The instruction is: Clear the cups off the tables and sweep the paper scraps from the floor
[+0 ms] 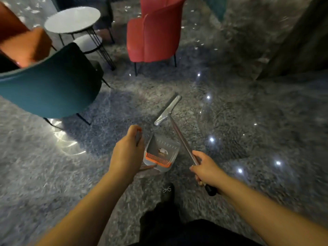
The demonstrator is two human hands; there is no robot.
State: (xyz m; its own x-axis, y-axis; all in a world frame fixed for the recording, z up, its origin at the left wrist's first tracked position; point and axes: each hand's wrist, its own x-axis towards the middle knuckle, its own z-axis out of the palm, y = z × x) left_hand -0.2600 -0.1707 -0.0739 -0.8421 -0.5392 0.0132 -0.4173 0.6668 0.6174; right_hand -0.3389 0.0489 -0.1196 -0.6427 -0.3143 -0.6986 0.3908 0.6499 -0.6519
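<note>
Two armchairs, teal (pixel 49 82) and red (pixel 152 31), flank a round white table (pixel 71 19) with no cups showing. Paper scraps (pixel 196 47) dot the floor beyond the red one. The right hand (pixel 204 169) grips the broom (pixel 170 110) handle, head forward to sweep; the left hand (pixel 127 153) clasps the dustpan (pixel 160 153) handle, keeping the pan low. Something pale lies inside.

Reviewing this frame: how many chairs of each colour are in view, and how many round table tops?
Red chair: 1
Teal chair: 1
Orange chair: 1
Round white table tops: 2, the upper table top and a lower table top beneath it
Total: 3 chairs and 2 table tops, 5 pieces. A dark shape at the top right edge is too cut off to count.
</note>
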